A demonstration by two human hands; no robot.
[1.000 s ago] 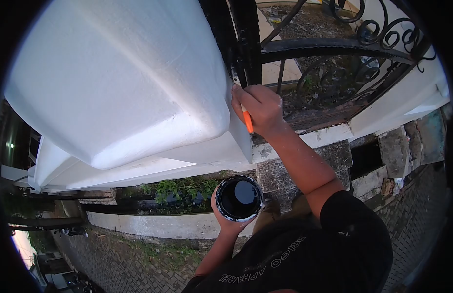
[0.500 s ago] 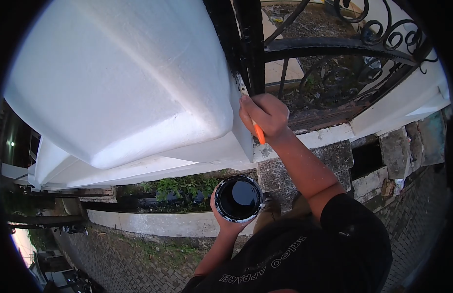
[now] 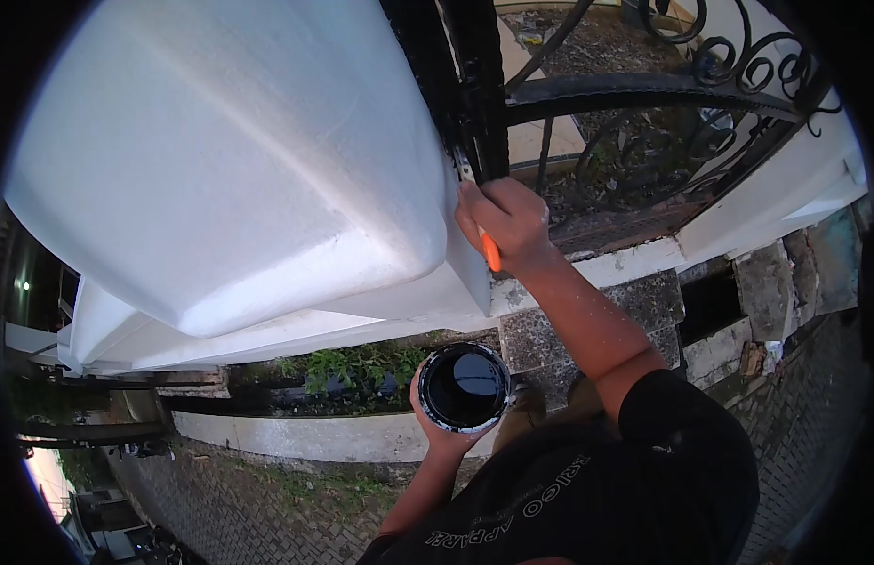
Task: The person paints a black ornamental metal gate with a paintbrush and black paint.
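Observation:
My right hand (image 3: 508, 222) is closed around a paintbrush (image 3: 491, 252) with an orange handle end. The brush's far end reaches the black metal gate post (image 3: 481, 89), beside the white wall; its bristles are hard to make out against the dark metal. Lower down, my left hand (image 3: 439, 429) is wrapped around the side of an open can of black paint (image 3: 463, 387). The can is held upright in front of my body, with paint smears on its rim. Glossy dark liquid shows inside it.
A large white pillar (image 3: 239, 169) fills the left side. To the right is the gate's black scrollwork (image 3: 644, 89). Below lie a drain channel with green plants (image 3: 347, 367), speckled concrete slabs (image 3: 587, 320), a dark opening (image 3: 710, 303) and brick paving (image 3: 239, 499).
My right hand and the brush have shifted slightly left in view, still against the gate post. The paint can stays almost in place in my left hand.

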